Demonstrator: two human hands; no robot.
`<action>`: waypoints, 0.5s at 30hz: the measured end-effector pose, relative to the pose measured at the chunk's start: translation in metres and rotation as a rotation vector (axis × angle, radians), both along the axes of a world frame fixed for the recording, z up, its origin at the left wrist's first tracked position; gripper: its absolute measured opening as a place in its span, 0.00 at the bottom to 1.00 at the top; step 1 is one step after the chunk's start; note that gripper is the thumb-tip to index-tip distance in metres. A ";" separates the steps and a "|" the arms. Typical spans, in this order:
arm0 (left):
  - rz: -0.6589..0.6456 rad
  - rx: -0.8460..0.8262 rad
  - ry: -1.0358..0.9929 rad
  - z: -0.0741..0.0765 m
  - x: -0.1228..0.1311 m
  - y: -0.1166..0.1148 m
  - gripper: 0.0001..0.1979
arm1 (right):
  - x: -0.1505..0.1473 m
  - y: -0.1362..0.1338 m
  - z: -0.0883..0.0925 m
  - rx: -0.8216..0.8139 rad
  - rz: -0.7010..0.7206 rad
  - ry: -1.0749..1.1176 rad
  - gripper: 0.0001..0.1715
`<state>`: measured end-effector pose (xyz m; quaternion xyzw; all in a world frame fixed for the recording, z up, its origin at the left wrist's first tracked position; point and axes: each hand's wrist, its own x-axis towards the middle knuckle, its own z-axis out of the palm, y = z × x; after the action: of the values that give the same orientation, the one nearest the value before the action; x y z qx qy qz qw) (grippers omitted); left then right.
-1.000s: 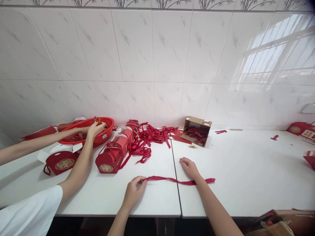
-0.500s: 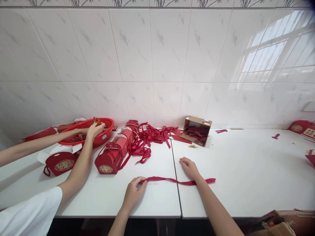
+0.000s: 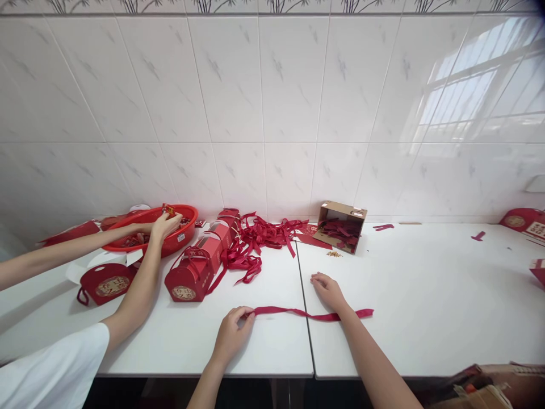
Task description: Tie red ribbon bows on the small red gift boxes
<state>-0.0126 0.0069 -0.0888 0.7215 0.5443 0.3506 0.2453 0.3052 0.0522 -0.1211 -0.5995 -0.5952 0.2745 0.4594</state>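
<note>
My left hand [image 3: 235, 331] is closed on one end of a dark red ribbon [image 3: 293, 311], with thumb and fingers pinched together on the white table. From there the ribbon runs slightly twisted to the right, passing under my right forearm, and its free end lies beyond the arm. My right hand [image 3: 328, 291] rests on the table just past the gap between two tabletops, fingers curled together; anything inside them is hidden. Farther back, a small heap of gold-coloured bits [image 3: 334, 254] lies in front of an open cardboard box [image 3: 360, 227] holding dark red strips.
On the left, another person's hands [image 3: 164, 226] hold a small packet over a red plastic basin [image 3: 192, 218]. A row of red gift boxes [image 3: 187, 278] stands beside a tangle of red ribbons [image 3: 268, 233]. An opened red box [image 3: 106, 284] sits near that person's arm.
</note>
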 end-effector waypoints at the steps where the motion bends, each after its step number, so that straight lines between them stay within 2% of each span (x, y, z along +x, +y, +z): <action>1: 0.000 0.005 0.001 0.000 0.000 0.000 0.13 | 0.000 0.000 0.000 0.001 -0.001 0.002 0.14; 15: 0.000 0.009 -0.002 -0.002 0.000 0.001 0.13 | 0.001 0.001 -0.001 0.000 0.005 0.007 0.14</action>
<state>-0.0127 0.0079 -0.0904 0.7224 0.5424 0.3536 0.2427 0.3063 0.0533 -0.1225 -0.5970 -0.5951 0.2778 0.4607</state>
